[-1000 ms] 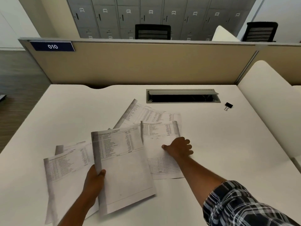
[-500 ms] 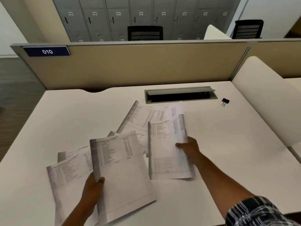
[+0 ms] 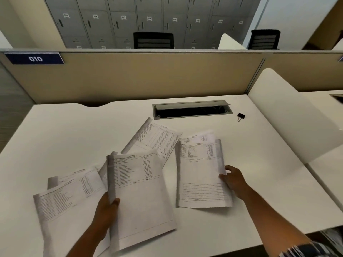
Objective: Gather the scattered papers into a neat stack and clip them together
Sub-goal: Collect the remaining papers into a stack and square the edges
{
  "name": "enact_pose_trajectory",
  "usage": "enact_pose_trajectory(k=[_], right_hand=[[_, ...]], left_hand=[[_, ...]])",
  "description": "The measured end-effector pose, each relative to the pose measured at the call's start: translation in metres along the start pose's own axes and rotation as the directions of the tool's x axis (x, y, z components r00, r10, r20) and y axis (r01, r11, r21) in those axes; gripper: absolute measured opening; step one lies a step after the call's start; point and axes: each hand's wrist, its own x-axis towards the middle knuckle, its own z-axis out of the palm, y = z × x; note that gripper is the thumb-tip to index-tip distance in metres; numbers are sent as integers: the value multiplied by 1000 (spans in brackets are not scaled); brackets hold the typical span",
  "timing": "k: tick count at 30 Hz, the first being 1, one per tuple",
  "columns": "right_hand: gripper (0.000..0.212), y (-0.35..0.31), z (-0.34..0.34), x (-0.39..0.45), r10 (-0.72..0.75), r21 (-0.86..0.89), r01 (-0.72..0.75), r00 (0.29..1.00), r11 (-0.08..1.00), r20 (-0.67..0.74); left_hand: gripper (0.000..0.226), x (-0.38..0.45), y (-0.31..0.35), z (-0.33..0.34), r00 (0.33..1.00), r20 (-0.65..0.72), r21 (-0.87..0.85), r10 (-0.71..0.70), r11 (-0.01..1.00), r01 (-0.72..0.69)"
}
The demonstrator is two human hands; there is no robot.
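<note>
Several printed sheets lie scattered on the white desk [image 3: 70,130]. My left hand [image 3: 107,210] grips the left edge of one sheet [image 3: 143,197] and holds it raised over other sheets at the lower left [image 3: 61,199]. My right hand [image 3: 232,177] pinches the right edge of another sheet [image 3: 200,175], which is lifted off the desk with a second sheet [image 3: 204,137] showing behind its top. One more sheet [image 3: 154,138] lies flat in the middle. A black binder clip [image 3: 241,116] sits far right, apart from both hands.
An open cable tray [image 3: 191,109] is set into the desk behind the papers. A beige partition [image 3: 148,75] closes the back, a curved white divider [image 3: 289,115] the right side. Chairs and grey lockers stand beyond.
My right hand went from pressing flat on the right-hand sheet to pinching its right edge and lifting it, drawing it rightward. My left hand keeps holding its sheet.
</note>
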Motion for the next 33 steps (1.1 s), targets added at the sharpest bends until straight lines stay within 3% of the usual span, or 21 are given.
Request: enact_pose_trajectory(k=[5,10,18,24,29,33], right_hand=[[27,11,-25,2,-22,123,38,991,992,-133],[32,15,-38,-6,-57,291,52,998,955,11],[30,16,3,-28,-145,98,116,910,988,388],[20,13,18,-36,-193,-25,214,920,977,340],[30,-2,13,-31,-190,-117,250,908,961,373],[41,-24,0,-23,-217,85,200,879,976,425]], left_hand=[[40,-6,7,17,1000,17,-2,11,1000,-11],[42,-18,20,40,999,38,-30,35,999,-34],[39,-43,47,98,999,42,-171,5,985,3],[25,-64,67,139,997,-64,-253,38,966,-53],[49,-71,75,158,989,-125,-211,78,972,-103],[40,-77,78,171,977,-122,-153,176,969,-193]])
